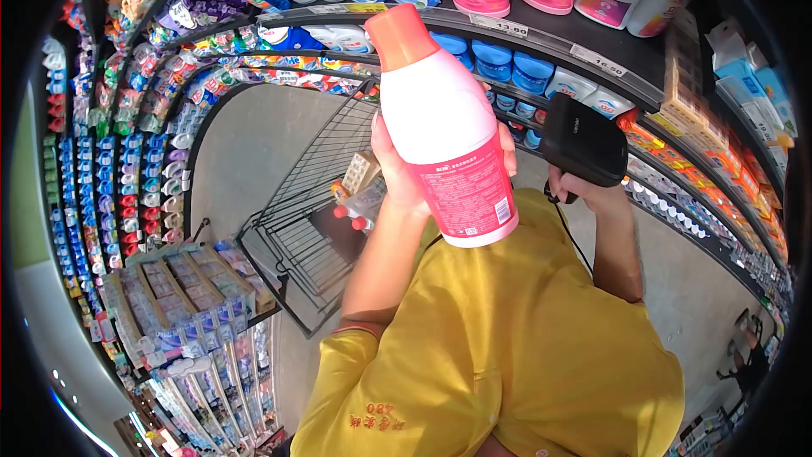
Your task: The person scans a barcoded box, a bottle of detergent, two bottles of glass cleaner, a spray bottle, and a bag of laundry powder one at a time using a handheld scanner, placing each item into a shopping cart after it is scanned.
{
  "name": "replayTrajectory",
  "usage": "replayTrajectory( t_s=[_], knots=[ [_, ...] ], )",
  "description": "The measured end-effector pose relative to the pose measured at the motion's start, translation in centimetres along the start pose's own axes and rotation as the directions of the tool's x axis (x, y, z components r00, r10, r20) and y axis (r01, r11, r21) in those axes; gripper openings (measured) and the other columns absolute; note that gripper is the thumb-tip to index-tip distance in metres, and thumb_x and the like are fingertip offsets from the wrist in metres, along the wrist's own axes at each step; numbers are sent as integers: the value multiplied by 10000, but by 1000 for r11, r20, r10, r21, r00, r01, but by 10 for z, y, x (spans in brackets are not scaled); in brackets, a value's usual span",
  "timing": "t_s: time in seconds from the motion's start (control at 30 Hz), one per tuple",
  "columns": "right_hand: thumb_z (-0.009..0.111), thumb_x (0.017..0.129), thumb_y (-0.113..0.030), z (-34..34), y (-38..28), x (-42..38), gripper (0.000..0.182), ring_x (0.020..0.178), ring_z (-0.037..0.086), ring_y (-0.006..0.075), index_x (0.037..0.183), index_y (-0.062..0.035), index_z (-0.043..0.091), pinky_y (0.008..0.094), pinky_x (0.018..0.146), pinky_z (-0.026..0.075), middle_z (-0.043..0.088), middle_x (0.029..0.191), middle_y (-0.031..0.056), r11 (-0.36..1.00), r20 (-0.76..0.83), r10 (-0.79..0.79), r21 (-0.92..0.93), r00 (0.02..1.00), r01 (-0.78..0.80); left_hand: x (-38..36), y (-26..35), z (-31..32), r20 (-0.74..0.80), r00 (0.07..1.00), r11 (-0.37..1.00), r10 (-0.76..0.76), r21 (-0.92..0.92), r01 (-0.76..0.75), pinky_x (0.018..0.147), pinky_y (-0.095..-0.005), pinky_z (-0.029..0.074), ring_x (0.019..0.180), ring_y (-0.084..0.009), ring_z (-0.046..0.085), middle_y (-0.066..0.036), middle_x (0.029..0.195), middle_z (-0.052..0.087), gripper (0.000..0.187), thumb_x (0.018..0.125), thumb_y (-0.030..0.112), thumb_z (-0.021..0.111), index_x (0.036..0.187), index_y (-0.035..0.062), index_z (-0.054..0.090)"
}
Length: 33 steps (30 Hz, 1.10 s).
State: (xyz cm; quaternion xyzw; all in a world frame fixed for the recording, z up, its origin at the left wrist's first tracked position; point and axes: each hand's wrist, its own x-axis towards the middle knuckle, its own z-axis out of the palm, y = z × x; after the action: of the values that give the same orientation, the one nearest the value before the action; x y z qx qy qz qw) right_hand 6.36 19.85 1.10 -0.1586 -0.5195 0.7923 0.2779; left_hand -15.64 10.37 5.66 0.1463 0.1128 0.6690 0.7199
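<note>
My left hand [397, 173] is wrapped round a white bottle [436, 110] with an orange-red screw cap and a pink-red label on its lower part. The bottle stands tilted in front of my chest, with the label's small print and barcode facing me. Its thumb shows on one side and fingertips on the other. In my right hand [584, 190] is a black handheld scanner [584, 140] with a boxy head, held by its handle beside the bottle. A thin dark cord hangs below that hand.
A wire shopping cart [296, 228] with several goods in it stands to the left. Shelves [541, 38] of detergent bottles and blue tubs curve across the front. Hanging packets [156, 144] line the left side. A display stand [186, 296] of boxed goods is at lower left.
</note>
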Motion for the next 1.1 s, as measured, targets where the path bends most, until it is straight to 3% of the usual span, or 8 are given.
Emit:
replayTrajectory(
  t_s=[0.13,0.33,0.53,0.63,0.7,0.73,0.8,1.1],
  knots=[
    [682,792,-69,8,12,5,249,608,580,123,1002,17,580,252,538,461,602,760,73,1000,-74,10,26,997,-8,3,5,4,-100,995,1000,6,8,-5,779,-533,476,892,-439,574,-294,1041,538,1033,669,842,434,1353,70,376],
    [673,811,-74,5,29,6,187,620,595,129,957,8,589,258,554,468,614,767,67,998,-88,66,30,994,-64,10,22,6,-164,960,971,227,119,-209,779,-513,489,885,-363,568,-206,1012,558,905,748,817,337,1232,64,472],
    [709,780,-99,11,24,3,232,645,610,152,951,6,592,286,597,492,631,796,69,984,41,124,-135,991,-118,7,44,11,-159,923,925,350,214,-314,781,-495,490,901,-339,565,-199,1013,561,906,758,816,309,1188,43,503],
    [751,727,-119,19,17,6,305,667,625,172,951,7,587,330,628,504,649,827,60,940,-14,-55,-338,998,47,5,56,16,-164,909,909,384,243,-340,771,-478,497,879,-339,574,-199,991,565,902,771,805,285,1183,34,507],
    [775,668,-170,20,4,9,371,674,645,253,944,-4,590,363,638,499,659,812,89,774,143,-243,-567,960,280,2,61,16,-186,900,884,394,346,-315,756,-483,508,857,-354,593,-214,991,574,904,780,794,273,1186,20,503],
    [775,668,-170,18,-3,9,371,674,645,253,944,-4,590,363,638,499,659,812,89,775,145,-240,-566,960,279,1,63,18,-188,899,883,396,345,-317,756,-483,508,857,-354,593,-214,991,574,904,780,794,273,1186,20,503],
    [761,622,-205,10,-18,6,386,675,623,324,919,-18,602,365,605,478,623,753,125,609,248,-40,-762,968,221,1,65,22,-219,917,899,333,367,-239,738,-490,520,817,-376,613,-242,992,592,902,798,775,254,1192,1,497],
    [720,553,-250,15,-47,7,395,635,575,344,859,-30,601,369,546,434,574,696,131,510,357,-207,-755,911,412,5,63,15,-260,955,950,140,307,-55,711,-491,526,792,-393,621,-265,972,604,879,823,745,230,1214,0,488]
  ],
)
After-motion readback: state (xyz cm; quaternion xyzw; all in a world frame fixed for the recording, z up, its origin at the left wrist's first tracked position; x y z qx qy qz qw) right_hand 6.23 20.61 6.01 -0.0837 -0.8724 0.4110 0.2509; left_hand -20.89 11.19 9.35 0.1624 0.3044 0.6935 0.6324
